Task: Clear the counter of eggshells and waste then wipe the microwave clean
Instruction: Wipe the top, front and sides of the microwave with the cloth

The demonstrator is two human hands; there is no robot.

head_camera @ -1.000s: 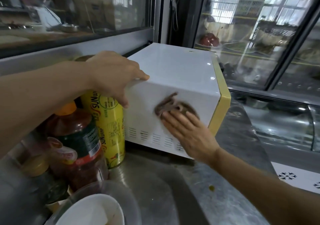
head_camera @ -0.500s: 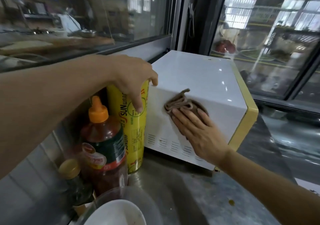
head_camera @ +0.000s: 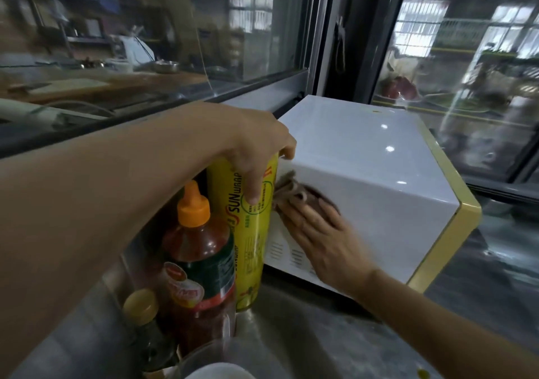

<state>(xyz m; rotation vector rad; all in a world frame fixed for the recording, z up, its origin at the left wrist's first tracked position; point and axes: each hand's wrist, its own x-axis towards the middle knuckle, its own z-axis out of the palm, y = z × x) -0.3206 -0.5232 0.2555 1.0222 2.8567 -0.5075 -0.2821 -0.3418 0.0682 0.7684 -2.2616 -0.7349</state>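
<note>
The white microwave (head_camera: pixel 364 180) stands at the back of the tabletop (head_camera: pixel 291 335). Wiping looks under way on its side panel, and the other faces are probably left to do. No eggshells show, only a yellow speck (head_camera: pixel 423 374). The left hand (head_camera: pixel 259 151) curls over the top of the wrap roll (head_camera: pixel 250 232). The right hand (head_camera: pixel 323 238), fingers straight, presses a brown cloth (head_camera: pixel 291 191) flat against the panel.

We count one microwave (head_camera: pixel 373 203), one rag (head_camera: pixel 291 190), one wrap roll (head_camera: pixel 252 250), one bowl (head_camera: pixel 221 374), two bottles (a sauce bottle (head_camera: pixel 201 250) and a small bottle (head_camera: pixel 143 329)) and two hands, left hand (head_camera: pixel 256 145) and right hand (head_camera: pixel 326 244).
</note>
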